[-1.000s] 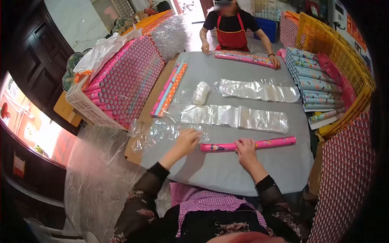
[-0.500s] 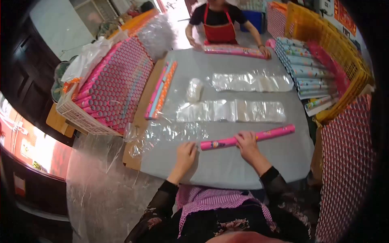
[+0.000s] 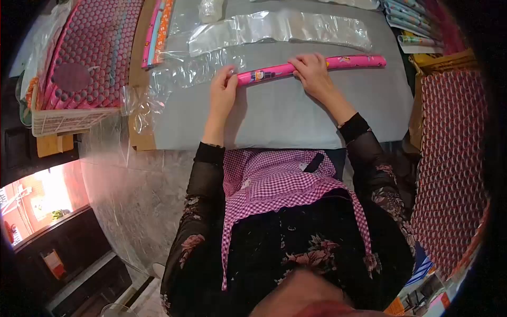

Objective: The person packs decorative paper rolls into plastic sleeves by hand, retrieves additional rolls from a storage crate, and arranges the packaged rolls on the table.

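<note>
A roll of pink printed wrapping paper (image 3: 274,71) lies slightly slanted across the grey table. From above, my right hand (image 3: 312,76) grips the roll near its middle, fingers bent over it. My left hand (image 3: 224,87) is at the left end, thumb and fingers curled around the tip. Just left of that hand, clear plastic sleeves (image 3: 185,74) lie flat, partly under the fingers. Beyond the roll stretches a row of overlapping clear sleeves (image 3: 280,29).
A white crate (image 3: 68,122) packed with pink rolls stands at the left. Three rolls (image 3: 157,33) in pink, blue and orange lie at the table's left edge. Blue rolls (image 3: 409,18) sit at the far right, above a large stack of red-patterned rolls (image 3: 451,158).
The view has tilted down, and the person across the table is out of sight. My left hand has moved onto the roll's left end; my right hand still holds its middle.
</note>
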A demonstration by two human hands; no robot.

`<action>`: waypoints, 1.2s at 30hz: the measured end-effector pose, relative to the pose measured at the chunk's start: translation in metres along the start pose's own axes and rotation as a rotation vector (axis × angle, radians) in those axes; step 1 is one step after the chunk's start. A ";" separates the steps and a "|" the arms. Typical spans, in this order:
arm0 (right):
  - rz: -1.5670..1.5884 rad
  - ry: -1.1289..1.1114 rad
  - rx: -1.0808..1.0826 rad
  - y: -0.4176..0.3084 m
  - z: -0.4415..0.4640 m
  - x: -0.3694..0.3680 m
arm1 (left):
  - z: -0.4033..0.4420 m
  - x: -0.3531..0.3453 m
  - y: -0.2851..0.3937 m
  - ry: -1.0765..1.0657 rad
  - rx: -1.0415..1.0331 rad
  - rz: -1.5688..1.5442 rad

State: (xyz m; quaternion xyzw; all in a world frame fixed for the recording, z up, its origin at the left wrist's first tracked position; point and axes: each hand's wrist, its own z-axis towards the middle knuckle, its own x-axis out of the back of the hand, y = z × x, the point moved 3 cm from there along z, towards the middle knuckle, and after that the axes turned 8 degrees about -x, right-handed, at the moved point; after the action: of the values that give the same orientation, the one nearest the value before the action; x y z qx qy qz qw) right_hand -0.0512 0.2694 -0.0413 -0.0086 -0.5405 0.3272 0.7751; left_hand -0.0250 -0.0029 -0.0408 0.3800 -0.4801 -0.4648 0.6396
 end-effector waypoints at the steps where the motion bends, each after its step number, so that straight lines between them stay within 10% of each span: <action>1: -0.007 0.007 -0.010 0.000 0.000 0.000 | -0.002 0.000 -0.004 0.001 0.000 -0.006; 17: -0.198 -0.035 -0.049 -0.014 -0.005 -0.004 | -0.006 -0.011 0.010 -0.110 -0.529 0.508; 36: -0.163 0.143 0.035 0.011 0.000 0.054 | -0.007 -0.014 0.011 -0.120 -0.468 0.519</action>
State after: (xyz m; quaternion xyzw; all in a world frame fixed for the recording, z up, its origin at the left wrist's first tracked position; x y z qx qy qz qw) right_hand -0.0463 0.3060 -0.0004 0.0258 -0.4770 0.2708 0.8357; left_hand -0.0170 0.0138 -0.0358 0.0605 -0.4778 -0.4057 0.7769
